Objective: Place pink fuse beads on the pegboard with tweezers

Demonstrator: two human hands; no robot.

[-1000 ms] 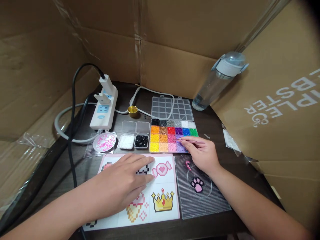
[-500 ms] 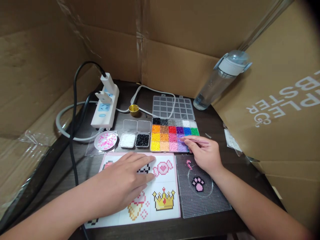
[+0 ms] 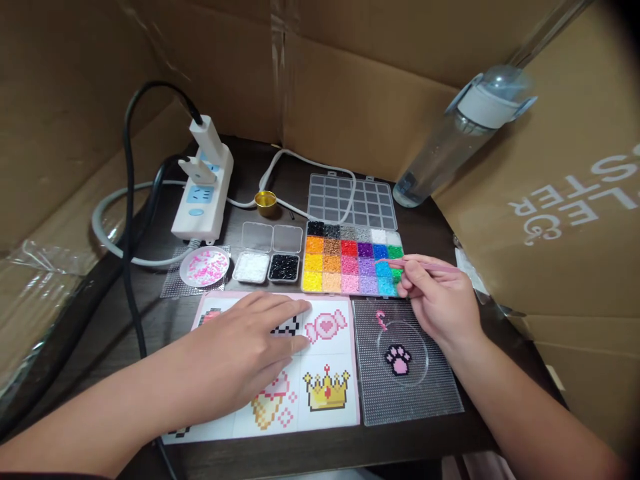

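My left hand (image 3: 250,357) lies flat with fingers stretched over a pattern sheet (image 3: 333,370), which carries pixel pictures of a candy, a crown and an ice cream. My right hand (image 3: 440,297) pinches pink tweezers (image 3: 430,266). Their tips point left, over the blue and purple compartments of a bead box (image 3: 349,265); I cannot tell whether they hold a bead. Below that hand lies a clear pegboard (image 3: 410,407) bearing a black-and-pink paw (image 3: 399,360) of beads and a short curved pink bead piece (image 3: 381,320).
Left of the bead box stand small boxes of white beads (image 3: 251,267) and black beads (image 3: 284,268). Farther left is a round dish (image 3: 205,267) of pink and white beads. Behind are a gold cup (image 3: 265,203), a power strip (image 3: 203,193) with cables, and a water bottle (image 3: 450,147). Cardboard walls (image 3: 360,100) surround the table.
My right hand with the tweezers has moved right, from over the pink and purple compartments towards the blue ones. My left hand stays on the sheet. The view has shifted slightly.
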